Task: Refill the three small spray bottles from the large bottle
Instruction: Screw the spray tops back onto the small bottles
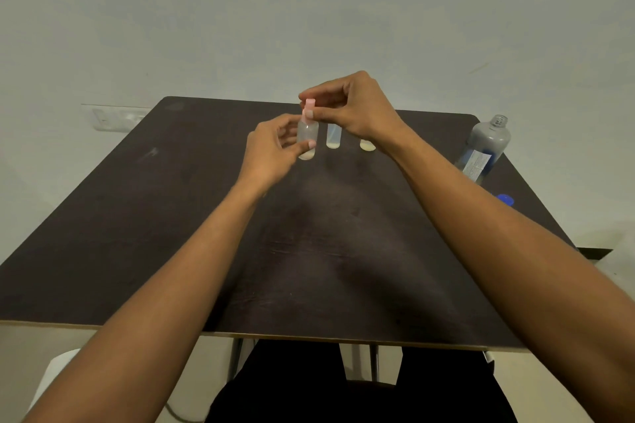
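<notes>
Three small clear spray bottles stand in a row near the middle of the dark table (137, 233). My left hand (271, 151) grips the body of the leftmost bottle (307, 134). My right hand (354, 106) pinches its pink spray top (309, 110), which sits at the bottle's neck. The middle bottle (333, 137) is partly covered by my right hand, and only the base of the right bottle (367, 145) shows. The large grey bottle (484, 148) with a blue label stands uncapped at the table's right edge.
A blue cap (505, 198) lies on the table just in front of the large bottle. A white wall socket plate (113, 117) sits on the wall behind the table's left corner. My legs are under the near edge.
</notes>
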`<state>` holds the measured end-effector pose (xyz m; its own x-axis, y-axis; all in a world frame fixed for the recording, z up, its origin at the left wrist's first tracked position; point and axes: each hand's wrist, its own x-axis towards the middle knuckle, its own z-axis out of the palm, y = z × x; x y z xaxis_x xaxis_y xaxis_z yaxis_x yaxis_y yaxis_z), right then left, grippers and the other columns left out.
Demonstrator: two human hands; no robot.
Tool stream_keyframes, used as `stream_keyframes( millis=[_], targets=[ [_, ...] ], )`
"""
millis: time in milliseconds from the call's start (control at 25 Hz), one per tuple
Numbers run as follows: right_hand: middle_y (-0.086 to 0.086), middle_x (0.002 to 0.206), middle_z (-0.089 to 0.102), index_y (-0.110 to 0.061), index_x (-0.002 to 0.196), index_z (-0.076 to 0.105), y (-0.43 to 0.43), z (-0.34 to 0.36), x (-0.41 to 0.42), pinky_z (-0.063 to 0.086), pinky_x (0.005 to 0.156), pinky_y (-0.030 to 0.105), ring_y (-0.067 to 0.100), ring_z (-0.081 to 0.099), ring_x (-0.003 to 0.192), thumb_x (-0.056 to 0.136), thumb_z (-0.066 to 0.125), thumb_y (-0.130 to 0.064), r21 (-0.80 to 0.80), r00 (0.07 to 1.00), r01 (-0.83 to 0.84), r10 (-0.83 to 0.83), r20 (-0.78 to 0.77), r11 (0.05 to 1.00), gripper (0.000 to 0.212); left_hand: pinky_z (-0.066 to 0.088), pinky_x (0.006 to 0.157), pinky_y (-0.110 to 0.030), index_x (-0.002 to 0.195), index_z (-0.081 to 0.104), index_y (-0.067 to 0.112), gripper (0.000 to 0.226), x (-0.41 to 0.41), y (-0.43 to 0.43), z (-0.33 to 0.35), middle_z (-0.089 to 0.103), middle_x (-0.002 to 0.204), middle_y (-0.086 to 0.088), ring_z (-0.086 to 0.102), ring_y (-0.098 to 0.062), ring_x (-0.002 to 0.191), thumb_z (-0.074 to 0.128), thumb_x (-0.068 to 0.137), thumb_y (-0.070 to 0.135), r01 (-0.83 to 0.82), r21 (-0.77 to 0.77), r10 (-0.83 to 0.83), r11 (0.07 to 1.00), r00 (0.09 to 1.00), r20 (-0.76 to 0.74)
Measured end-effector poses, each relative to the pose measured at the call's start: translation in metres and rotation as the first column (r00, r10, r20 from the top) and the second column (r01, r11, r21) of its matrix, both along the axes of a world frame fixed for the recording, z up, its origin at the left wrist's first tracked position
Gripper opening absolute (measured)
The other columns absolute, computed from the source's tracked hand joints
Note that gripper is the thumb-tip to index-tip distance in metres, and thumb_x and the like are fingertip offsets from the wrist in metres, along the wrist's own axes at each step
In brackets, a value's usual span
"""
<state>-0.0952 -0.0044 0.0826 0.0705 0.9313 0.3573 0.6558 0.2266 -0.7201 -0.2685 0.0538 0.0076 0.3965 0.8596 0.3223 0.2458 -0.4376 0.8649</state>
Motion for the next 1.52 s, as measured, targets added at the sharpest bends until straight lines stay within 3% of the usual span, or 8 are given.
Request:
stream_keyframes(
  millis=[200,400,560,800,920,1120,1400,1520],
  targets=[
    [0.002,0.113,0.081,-0.01,0.12,0.08,0.05,-0.007,0.011,0.058,0.091,0.015,0.006,0.076,0.1,0.091,0.083,-0.015,0.003,0.993,0.074,-0.074,0.094,0.997,0.029,0.053,0.096,-0.018,0.137,0.069,0.017,0.05,0.022,0.038,-0.008,0.076,0.126,0.0,0.069,-0.004,0.108,0.084,0.09,0.022,-0.042,-0.02,0.041,0.999,0.998,-0.038],
    [0.002,0.118,0.079,-0.011,0.122,0.079,0.09,-0.024,0.02,0.051,0.08,0.002,0.007,0.074,0.103,0.095,0.079,-0.015,-0.016,0.975,0.126,-0.12,0.187,0.992,0.027,0.056,0.107,-0.035,0.139,0.068,0.014,0.05,0.038,0.07,-0.021,0.075,0.127,-0.004,0.071,-0.013,0.115,0.082,0.092,0.018,-0.06,-0.063,0.054,0.996,0.995,-0.08],
    [0.004,0.117,0.079,-0.01,0.121,0.079,0.113,-0.04,0.023,0.047,0.074,-0.002,0.004,0.07,0.096,0.096,0.077,-0.012,-0.021,0.956,0.179,-0.169,0.241,0.984,0.026,0.056,0.108,-0.038,0.14,0.067,0.013,0.049,0.048,0.088,-0.032,0.075,0.127,-0.005,0.071,-0.015,0.116,0.081,0.093,0.016,-0.069,-0.09,0.06,0.994,0.993,-0.101],
    [0.005,0.112,0.08,-0.01,0.12,0.079,0.128,-0.054,0.021,0.055,0.093,0.014,0.01,0.075,0.101,0.098,0.072,-0.009,-0.019,0.949,0.229,-0.218,0.227,0.973,0.023,0.055,0.108,-0.035,0.141,0.066,0.013,0.049,0.055,0.103,-0.043,0.074,0.129,-0.005,0.069,-0.013,0.116,0.079,0.095,0.015,-0.084,-0.082,0.074,0.993,0.991,-0.114],
    [0.005,0.114,0.08,-0.011,0.12,0.079,0.131,-0.059,0.021,0.055,0.094,0.015,0.01,0.074,0.103,0.098,0.071,-0.01,-0.025,0.946,0.232,-0.219,0.237,0.972,0.023,0.054,0.109,-0.036,0.141,0.066,0.013,0.048,0.055,0.107,-0.048,0.074,0.129,-0.005,0.07,-0.015,0.117,0.079,0.095,0.015,-0.082,-0.091,0.071,0.992,0.991,-0.117],
    [0.005,0.115,0.08,-0.011,0.122,0.078,0.133,-0.062,0.021,0.055,0.094,0.015,0.011,0.074,0.105,0.099,0.07,-0.01,-0.024,0.949,0.235,-0.223,0.224,0.972,0.024,0.054,0.101,-0.026,0.14,0.067,0.015,0.048,0.055,0.109,-0.051,0.075,0.125,-0.002,0.069,-0.009,0.11,0.08,0.094,0.016,-0.089,-0.084,0.078,0.992,0.99,-0.121],
    [0.006,0.115,0.079,-0.01,0.125,0.077,0.134,-0.061,0.019,0.056,0.101,0.023,0.013,0.074,0.107,0.101,0.068,-0.013,-0.029,0.948,0.231,-0.218,0.231,0.973,0.025,0.056,0.103,-0.03,0.138,0.067,0.016,0.047,0.054,0.113,-0.051,0.071,0.111,0.008,0.068,-0.002,0.1,0.081,0.093,0.017,-0.093,-0.09,0.08,0.992,0.987,-0.142],
    [0.008,0.121,0.077,-0.01,0.129,0.074,0.131,-0.06,0.018,0.056,0.103,0.026,0.015,0.073,0.11,0.1,0.069,-0.013,-0.04,0.948,0.22,-0.203,0.246,0.975,0.029,0.057,0.105,-0.034,0.139,0.065,0.015,0.049,0.053,0.112,-0.049,0.073,0.117,0.003,0.07,-0.006,0.104,0.082,0.093,0.016,-0.083,-0.095,0.068,0.992,0.987,-0.146]
  ],
)
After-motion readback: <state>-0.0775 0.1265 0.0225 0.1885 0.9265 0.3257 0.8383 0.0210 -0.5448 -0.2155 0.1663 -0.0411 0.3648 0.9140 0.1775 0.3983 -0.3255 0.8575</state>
